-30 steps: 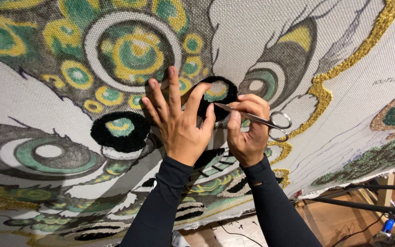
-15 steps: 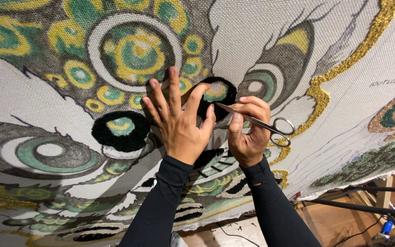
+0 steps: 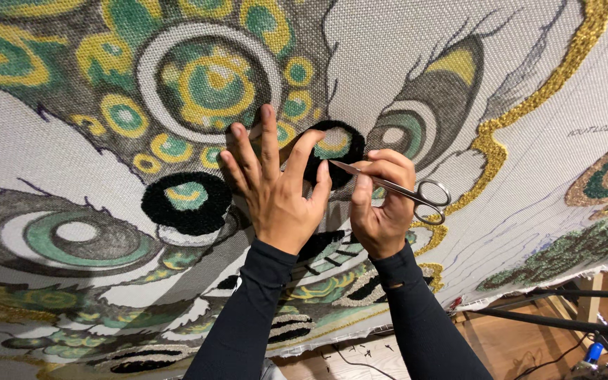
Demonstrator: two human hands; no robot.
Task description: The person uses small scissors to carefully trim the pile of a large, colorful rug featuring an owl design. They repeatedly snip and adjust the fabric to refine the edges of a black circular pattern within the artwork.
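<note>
The left hand [image 3: 276, 193] lies flat with fingers spread against a large stretched tufted rug of white backing cloth with green, yellow, grey and gold yarn patterns [image 3: 402, 77], its fingertips just beside a round black tufted patch with a green and yellow centre [image 3: 336, 144]. The right hand [image 3: 381, 211] is closed around a pair of silver metal scissors [image 3: 395, 186], whose blades point left and touch the black patch's lower edge. A second black round patch [image 3: 186, 204] sits left of the hands. Both forearms wear black sleeves [image 3: 248, 317].
</note>
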